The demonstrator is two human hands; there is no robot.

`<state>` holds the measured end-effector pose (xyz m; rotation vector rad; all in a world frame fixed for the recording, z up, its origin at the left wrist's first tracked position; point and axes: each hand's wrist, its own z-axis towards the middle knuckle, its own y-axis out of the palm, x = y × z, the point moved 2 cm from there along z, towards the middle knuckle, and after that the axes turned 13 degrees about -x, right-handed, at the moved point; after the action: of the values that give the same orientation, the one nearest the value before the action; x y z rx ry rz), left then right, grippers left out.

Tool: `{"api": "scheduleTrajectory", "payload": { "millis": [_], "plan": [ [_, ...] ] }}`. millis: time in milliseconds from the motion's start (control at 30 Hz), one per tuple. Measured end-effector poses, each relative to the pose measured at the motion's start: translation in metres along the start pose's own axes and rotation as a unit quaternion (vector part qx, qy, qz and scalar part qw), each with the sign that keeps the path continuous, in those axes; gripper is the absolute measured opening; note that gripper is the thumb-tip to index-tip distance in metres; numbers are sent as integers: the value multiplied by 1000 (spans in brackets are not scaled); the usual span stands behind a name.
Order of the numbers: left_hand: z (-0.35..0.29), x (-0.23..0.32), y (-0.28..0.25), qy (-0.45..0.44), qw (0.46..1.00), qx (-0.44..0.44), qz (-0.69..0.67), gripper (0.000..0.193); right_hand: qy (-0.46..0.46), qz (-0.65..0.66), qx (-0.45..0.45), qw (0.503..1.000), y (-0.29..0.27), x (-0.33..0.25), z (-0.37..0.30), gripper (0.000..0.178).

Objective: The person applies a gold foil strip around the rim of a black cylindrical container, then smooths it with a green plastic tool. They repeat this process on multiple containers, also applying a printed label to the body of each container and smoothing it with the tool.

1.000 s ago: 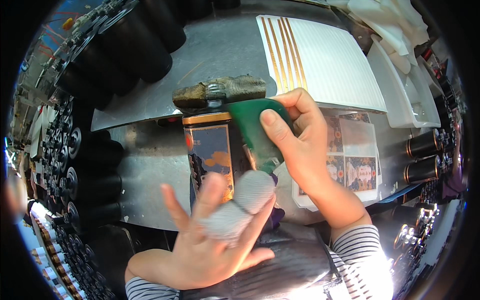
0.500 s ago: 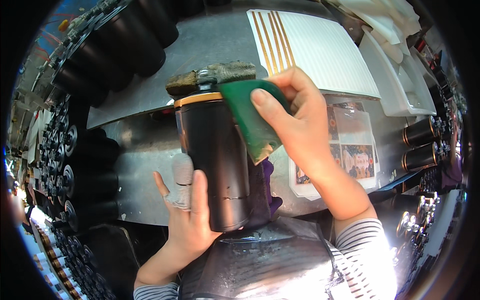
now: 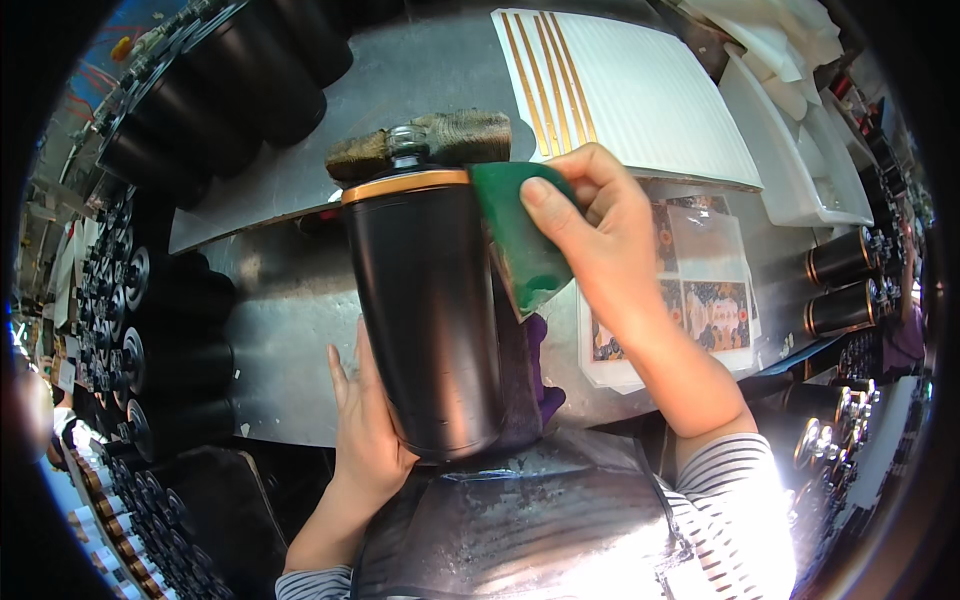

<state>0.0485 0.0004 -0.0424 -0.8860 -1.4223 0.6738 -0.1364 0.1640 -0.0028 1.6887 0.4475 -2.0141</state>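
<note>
A black canister (image 3: 425, 320) with a gold band (image 3: 410, 184) round its far end lies tilted in front of me. Its metal knob leans on a rough, cloth-like rest (image 3: 460, 138). My left hand (image 3: 372, 435) cups the lower left side, one finger standing out and the others partly hidden behind the canister. Between thumb and fingers of my right hand (image 3: 590, 215) is a flat green scraper (image 3: 522, 235), its edge along the right side of the canister near the band. Purple cloth (image 3: 545, 370) shows beneath the canister.
Gold strips (image 3: 548, 85) lie on a white ribbed sheet (image 3: 650, 100). Printed decal sheets (image 3: 715, 320) rest right of my forearm. A white bin (image 3: 790, 150) stands far right. Several black canisters (image 3: 180, 355) line the left; more lie at right.
The canister has turned, and a dark mark low on its side no longer shows. My left hand has shifted to its side, the wrapped finger now hidden. The scraper has moved slightly right.
</note>
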Motion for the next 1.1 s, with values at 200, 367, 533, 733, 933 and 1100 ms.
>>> {"api": "scheduleTrajectory", "payload": {
  "millis": [200,367,533,733,933,1100],
  "plan": [
    [9,34,-18,44,994,47,-86,118,-50,-29,-28,998,16,-34,7,17],
    [12,22,-11,89,989,91,-74,109,-46,-99,22,994,-8,-6,6,16],
    [27,4,-22,86,889,31,-449,122,-16,-29,73,997,-36,4,-8,13],
    [63,15,-44,60,895,138,-419,85,220,189,-33,956,-38,29,-11,22],
    [76,50,-80,49,992,78,81,47,235,190,-26,953,-50,41,-22,28],
    [84,41,-85,142,982,125,2,46,85,56,34,994,-20,18,-14,26]
  ]
}}
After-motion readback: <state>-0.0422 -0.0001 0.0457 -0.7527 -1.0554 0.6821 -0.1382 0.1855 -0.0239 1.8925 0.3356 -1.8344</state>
